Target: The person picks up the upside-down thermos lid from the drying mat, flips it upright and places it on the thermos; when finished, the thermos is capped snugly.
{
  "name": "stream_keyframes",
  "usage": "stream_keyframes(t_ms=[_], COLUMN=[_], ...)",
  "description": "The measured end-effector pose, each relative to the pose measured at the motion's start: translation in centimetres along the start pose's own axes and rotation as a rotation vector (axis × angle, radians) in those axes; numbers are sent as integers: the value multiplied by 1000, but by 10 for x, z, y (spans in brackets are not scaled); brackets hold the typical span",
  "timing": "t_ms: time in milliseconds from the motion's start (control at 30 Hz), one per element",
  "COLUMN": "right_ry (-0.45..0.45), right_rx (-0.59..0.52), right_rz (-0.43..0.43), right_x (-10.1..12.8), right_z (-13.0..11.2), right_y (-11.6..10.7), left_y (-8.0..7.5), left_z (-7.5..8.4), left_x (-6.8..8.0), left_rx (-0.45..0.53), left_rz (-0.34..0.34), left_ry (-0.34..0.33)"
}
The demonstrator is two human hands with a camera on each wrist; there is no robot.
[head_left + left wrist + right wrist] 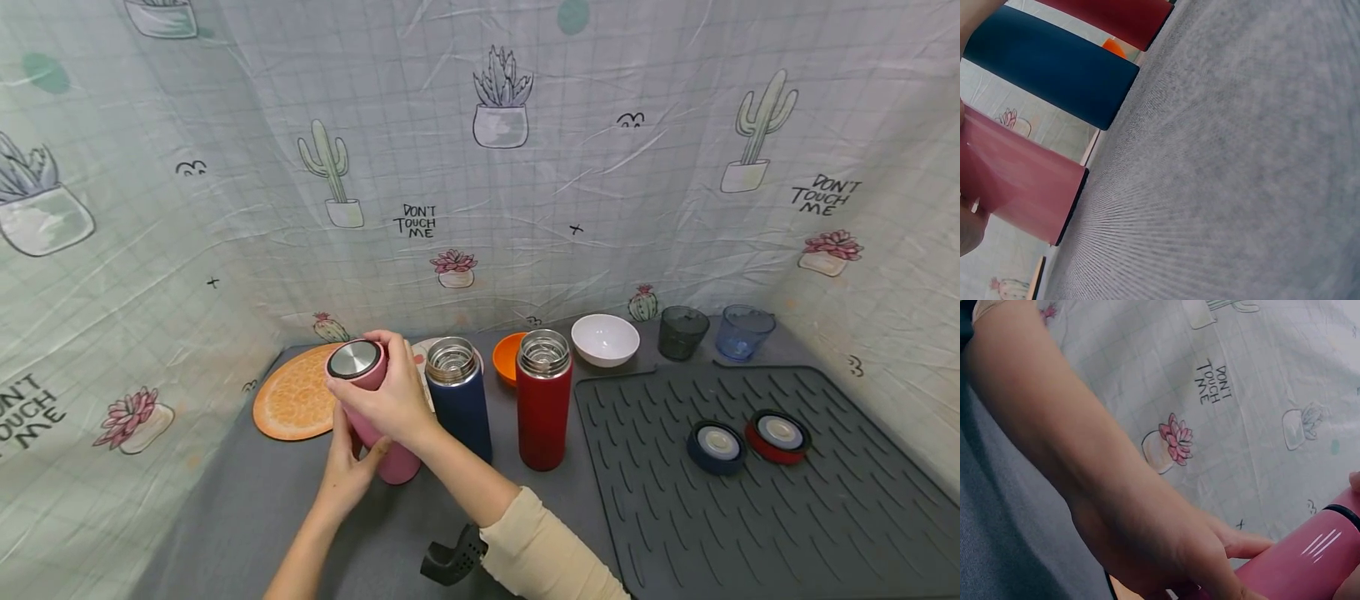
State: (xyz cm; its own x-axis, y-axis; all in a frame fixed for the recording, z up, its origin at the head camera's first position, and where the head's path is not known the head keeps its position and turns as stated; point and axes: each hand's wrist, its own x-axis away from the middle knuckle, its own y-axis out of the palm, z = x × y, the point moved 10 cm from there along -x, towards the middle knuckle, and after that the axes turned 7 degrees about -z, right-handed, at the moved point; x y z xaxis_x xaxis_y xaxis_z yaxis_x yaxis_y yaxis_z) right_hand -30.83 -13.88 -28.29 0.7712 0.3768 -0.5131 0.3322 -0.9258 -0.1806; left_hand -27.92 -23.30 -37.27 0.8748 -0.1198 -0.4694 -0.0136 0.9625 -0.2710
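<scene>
In the head view, the right hand (390, 400) is wrapping its fingers around the upper part of a pink flask (369, 408), just below its steel-topped lid (353, 359), while the left hand (347, 471) is gripping the lower body; the flask is tilting slightly and sitting at the left of the grey tabletop (247, 508), in front of an orange plate (288, 404). A navy flask (459, 396) and a red flask (543, 398) are standing open just to its right, and a navy lid (716, 446) and a red lid (777, 436) are lying on the dark drying mat (787, 533). The left wrist view is showing the pink flask (1019, 187) resting its base on the tabletop (1229, 175), beside the navy flask (1047, 62). The right wrist view is showing the left hand (1166, 550) clasping the pink flask (1304, 562).
</scene>
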Motion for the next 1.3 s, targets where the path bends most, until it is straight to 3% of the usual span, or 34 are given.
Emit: stream_keyframes(t_ms=[133, 367, 533, 767, 933, 1033, 1133, 1300], right_ry=[-2, -3, 1, 31, 16, 33, 60, 53], right_rx=[29, -76, -39, -51, -11, -52, -55, -37], right_rz=[-23, -52, -81, 0, -35, -19, -3, -54], right_x=[1, -1, 0, 2, 0, -1, 0, 0], right_z=[0, 1, 2, 5, 2, 4, 7, 6], right_y=[4, 3, 5, -2, -1, -2, -3, 0], left_y=[-2, -1, 0, 3, 3, 3, 3, 4], left_z=[1, 2, 3, 4, 3, 2, 6, 21], left_x=[1, -1, 0, -1, -2, -3, -3, -1], left_rx=[-6, 16, 9, 15, 15, 13, 11, 6], left_rz=[2, -3, -8, -13, -4, 3, -2, 3], left_ry=[6, 10, 19, 29, 16, 9, 11, 9])
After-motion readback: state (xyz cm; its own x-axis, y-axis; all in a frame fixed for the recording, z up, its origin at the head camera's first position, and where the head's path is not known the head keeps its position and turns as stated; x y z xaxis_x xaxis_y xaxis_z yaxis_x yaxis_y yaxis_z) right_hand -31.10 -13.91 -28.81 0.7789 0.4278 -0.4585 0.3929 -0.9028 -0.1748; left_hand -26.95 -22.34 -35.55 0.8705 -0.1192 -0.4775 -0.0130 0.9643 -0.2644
